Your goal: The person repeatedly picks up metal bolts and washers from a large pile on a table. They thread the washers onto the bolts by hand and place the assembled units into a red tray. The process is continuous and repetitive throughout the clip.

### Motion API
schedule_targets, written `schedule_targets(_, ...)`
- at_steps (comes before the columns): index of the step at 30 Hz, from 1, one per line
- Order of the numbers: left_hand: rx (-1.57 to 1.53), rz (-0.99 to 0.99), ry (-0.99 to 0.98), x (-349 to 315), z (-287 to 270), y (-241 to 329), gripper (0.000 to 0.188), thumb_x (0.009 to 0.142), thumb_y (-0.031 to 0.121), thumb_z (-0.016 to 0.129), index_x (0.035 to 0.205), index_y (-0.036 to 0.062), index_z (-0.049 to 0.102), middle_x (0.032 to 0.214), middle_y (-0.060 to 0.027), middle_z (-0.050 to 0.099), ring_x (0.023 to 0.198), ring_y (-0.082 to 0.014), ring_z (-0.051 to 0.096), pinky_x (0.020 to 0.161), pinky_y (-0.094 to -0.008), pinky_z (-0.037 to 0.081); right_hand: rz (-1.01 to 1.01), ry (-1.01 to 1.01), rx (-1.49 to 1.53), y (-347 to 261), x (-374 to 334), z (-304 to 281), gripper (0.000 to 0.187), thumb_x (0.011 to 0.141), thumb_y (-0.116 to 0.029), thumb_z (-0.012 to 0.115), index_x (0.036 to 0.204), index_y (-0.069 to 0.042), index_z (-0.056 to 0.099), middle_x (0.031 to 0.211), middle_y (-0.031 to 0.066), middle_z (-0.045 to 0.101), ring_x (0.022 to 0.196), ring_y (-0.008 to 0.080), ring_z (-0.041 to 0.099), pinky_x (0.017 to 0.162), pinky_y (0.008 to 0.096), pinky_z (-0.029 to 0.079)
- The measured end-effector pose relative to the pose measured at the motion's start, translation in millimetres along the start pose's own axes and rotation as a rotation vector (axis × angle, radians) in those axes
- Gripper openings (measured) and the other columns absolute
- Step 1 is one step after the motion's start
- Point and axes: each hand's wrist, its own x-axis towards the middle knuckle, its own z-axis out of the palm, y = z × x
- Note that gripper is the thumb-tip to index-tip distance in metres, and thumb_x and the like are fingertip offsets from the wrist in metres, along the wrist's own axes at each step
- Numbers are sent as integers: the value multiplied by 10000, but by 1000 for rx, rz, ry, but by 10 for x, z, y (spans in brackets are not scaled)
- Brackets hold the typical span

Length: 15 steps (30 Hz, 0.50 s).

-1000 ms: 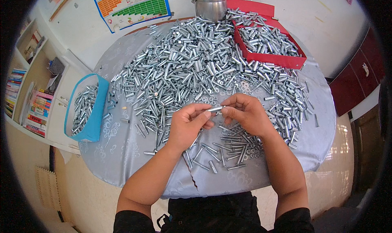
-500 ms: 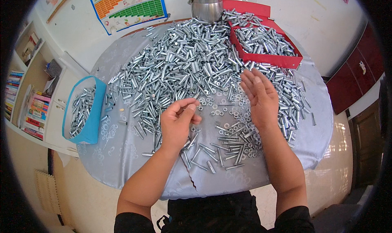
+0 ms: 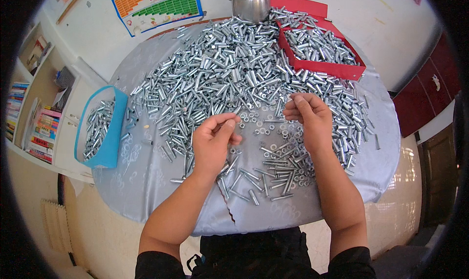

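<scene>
Though apart, hands near nuts

Bright, soft light fills the scene, strongest on the white wall toward 1 and 2 o'clock. Around 4 o'clock the glossy floor throws back pale, speckled glare, and the satin cloth of the table shines along its nearby edge. Small glints break up the pile of metal pieces, with dark shadow in its gaps. Toward 6 o'clock the black clothing sinks into near-featureless darkness. The middle looks reasonably sharp; fine detail softens outward. The bookshelf at 9 o'clock leans and curves with the fisheye distortion, and heavy black vignetting swallows every corner.
</scene>
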Motion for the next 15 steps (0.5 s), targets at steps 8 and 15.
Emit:
schedule_targets(8, -17, 39, 25, 28, -31, -21, 182, 934, 101, 571, 1068, -2, 638, 985, -89, 698, 639, -102, 623, 528, -221, 455, -39, -30, -88, 47, 4, -8, 180, 937, -139, 595, 987, 29, 638, 802, 86, 670, 678, 139, 643, 623, 261, 522)
schedule_targets(15, -20, 38, 40, 25, -12, -4, 160, 937, 89, 563, 1042, -1, 643, 972, -89, 701, 630, -99, 620, 519, -215, 455, -477, -137, -901, 126, -28, -28, 100, 786, -102, 697, 878, -66, 715, 903, 124, 670, 863, 292, 623, 769, 368, 489)
